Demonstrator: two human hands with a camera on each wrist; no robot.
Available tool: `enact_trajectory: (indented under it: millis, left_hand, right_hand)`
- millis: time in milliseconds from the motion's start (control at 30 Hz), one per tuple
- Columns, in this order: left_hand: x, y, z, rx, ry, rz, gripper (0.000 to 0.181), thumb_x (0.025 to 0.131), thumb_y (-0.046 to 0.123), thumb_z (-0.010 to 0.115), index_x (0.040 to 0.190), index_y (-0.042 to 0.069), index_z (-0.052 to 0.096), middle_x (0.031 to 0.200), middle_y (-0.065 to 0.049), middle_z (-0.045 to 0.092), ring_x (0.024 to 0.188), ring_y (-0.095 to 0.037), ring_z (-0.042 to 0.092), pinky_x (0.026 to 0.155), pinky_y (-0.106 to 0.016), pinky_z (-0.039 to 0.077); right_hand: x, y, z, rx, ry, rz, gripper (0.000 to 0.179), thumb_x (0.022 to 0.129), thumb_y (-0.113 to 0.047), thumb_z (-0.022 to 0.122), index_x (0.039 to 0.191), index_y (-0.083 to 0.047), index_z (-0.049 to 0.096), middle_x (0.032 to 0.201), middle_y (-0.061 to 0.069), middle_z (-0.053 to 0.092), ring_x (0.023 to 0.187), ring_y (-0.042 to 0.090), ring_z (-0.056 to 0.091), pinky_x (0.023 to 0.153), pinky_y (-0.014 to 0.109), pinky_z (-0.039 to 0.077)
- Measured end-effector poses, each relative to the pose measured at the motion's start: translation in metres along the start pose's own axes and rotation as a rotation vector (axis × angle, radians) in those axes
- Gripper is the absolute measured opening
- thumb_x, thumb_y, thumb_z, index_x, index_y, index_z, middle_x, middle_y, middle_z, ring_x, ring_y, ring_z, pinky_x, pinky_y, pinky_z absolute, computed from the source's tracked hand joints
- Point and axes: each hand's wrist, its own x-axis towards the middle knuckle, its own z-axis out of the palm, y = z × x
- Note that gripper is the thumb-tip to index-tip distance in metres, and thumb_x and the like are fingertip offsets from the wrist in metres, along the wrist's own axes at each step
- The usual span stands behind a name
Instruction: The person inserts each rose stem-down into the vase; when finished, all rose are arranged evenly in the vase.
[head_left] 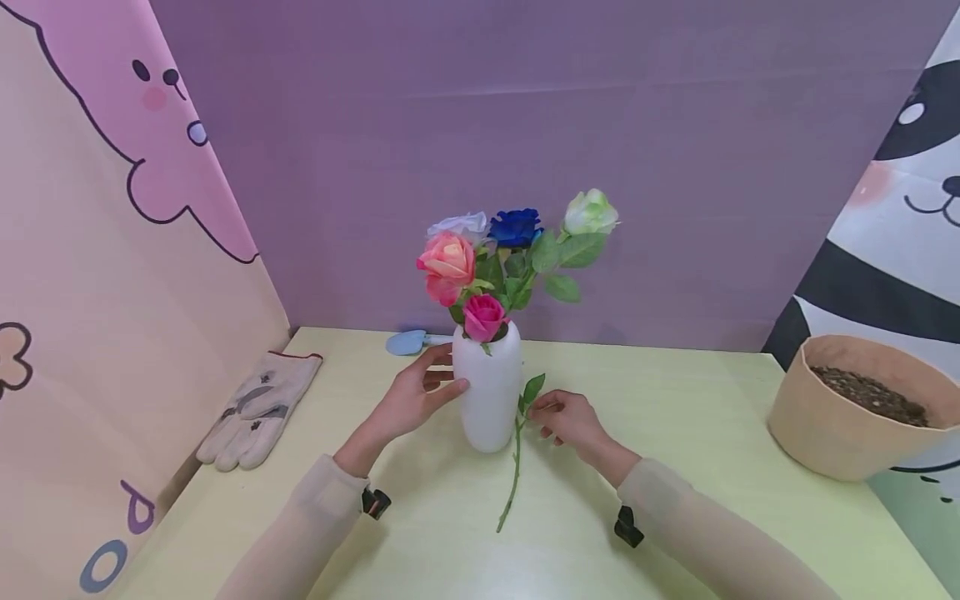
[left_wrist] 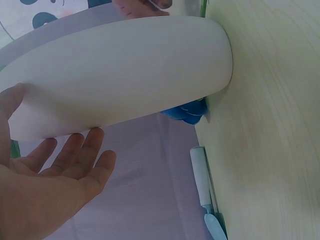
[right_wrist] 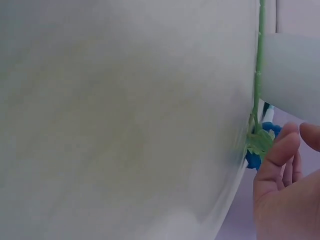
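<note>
My left hand holds a white vase, thumb on its near side and fingers round the left side. Several roses stand in the vase: a coral rose, a pink rose, a dark blue rose, a pale rose and a greenish-white rose. A green stem with leaves lies on the table right of the vase. Beside its leaves is my right hand, fingers bent and thumb apart from the index finger in the right wrist view. Blue petals show low behind the vase.
A pale blue trowel lies behind the vase, against the purple backdrop. Work gloves rest at the table's left edge. At the right stands a tan pot with dark soil in it.
</note>
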Motion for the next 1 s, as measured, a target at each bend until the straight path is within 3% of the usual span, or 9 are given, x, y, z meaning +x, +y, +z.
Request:
enact_trajectory:
  millis: [533,1000]
  left_hand:
    - [-0.003,-0.001,-0.001,-0.031,-0.002,-0.031,0.069,0.092,0.041,0.071,0.15,0.021,0.04,0.142,-0.011,0.053,0.132,-0.042,0.054,0.113,-0.056,0.042]
    - [-0.001,0.003,0.002,-0.025,-0.012,-0.025,0.068,0.093,0.04,0.071,0.15,0.02,0.04,0.142,-0.012,0.053,0.133,-0.043,0.053,0.113,-0.056,0.043]
  right_hand:
    - [-0.011,0.001,0.02,-0.101,-0.141,-0.017,0.016,0.086,-0.014,0.075,0.097,-0.004,0.07,0.08,0.005,0.074,0.063,0.016,0.067,0.054,0.03,0.055]
    - [-0.018,-0.003,0.028,-0.259,-0.111,-0.046,0.026,0.078,-0.019,0.084,0.091,-0.007,0.065,0.065,0.003,0.067,0.051,0.014,0.063,0.046,0.026,0.048]
